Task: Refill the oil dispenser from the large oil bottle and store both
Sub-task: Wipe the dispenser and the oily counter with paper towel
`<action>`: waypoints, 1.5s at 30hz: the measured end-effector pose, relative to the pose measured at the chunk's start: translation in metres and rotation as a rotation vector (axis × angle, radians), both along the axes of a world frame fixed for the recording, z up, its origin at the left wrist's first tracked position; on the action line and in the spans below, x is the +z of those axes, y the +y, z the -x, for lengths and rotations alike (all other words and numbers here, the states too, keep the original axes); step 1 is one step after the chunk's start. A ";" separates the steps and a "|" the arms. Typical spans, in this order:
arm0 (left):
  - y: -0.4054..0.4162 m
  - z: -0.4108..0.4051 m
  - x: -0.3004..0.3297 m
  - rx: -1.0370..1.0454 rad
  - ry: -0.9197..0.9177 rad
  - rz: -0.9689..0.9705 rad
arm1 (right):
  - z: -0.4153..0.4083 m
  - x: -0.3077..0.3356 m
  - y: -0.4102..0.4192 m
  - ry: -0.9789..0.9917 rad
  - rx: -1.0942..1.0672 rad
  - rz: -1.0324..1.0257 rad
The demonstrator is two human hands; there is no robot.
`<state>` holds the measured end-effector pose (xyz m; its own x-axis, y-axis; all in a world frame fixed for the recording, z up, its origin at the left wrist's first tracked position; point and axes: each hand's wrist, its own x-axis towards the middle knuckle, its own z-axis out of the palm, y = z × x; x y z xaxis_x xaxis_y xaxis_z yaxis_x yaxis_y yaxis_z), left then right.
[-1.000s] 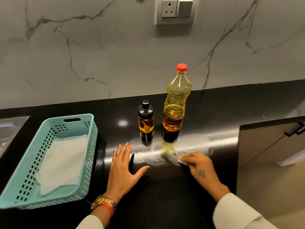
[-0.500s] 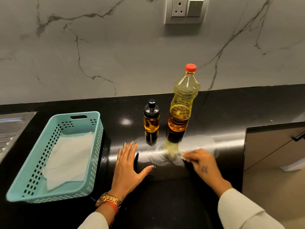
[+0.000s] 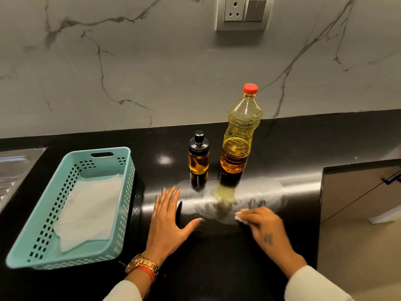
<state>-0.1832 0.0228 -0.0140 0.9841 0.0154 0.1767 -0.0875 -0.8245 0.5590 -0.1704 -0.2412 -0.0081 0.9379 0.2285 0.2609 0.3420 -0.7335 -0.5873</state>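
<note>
The small glass oil dispenser (image 3: 198, 157) with a black cap stands upright on the black counter (image 3: 282, 153). Right of it stands the large oil bottle (image 3: 239, 135), red cap on, about half full of amber oil. My left hand (image 3: 168, 222) rests flat on the counter in front of the dispenser, fingers spread. My right hand (image 3: 265, 229) grips a small white tissue (image 3: 239, 216) against the counter, in front of the bottle, over a smeared patch.
A teal perforated basket (image 3: 127, 190) lined with white paper sits at the left. A steel sink edge (image 3: 13, 170) lies at the far left. The counter ends at the right beside a cabinet door (image 3: 358, 192). A wall socket (image 3: 240, 11) is above.
My right hand has slid the tissue slightly rightward and nearer over the smeared patch. The left hand, the dispenser and the bottle have stayed put; the camera view shifted a little.
</note>
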 end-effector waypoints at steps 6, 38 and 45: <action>-0.001 0.000 0.002 -0.013 -0.001 0.000 | -0.042 0.007 -0.002 -0.015 -0.255 0.037; -0.001 0.001 0.000 0.002 0.002 -0.026 | -0.023 0.003 -0.017 -0.068 -0.191 0.084; -0.001 0.001 -0.001 -0.002 -0.007 -0.026 | -0.008 0.008 -0.069 -0.097 -0.283 0.079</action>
<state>-0.1842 0.0213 -0.0155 0.9829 0.0091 0.1839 -0.0926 -0.8389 0.5364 -0.1629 -0.3105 0.0001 0.9390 -0.0150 0.3437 0.1693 -0.8496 -0.4995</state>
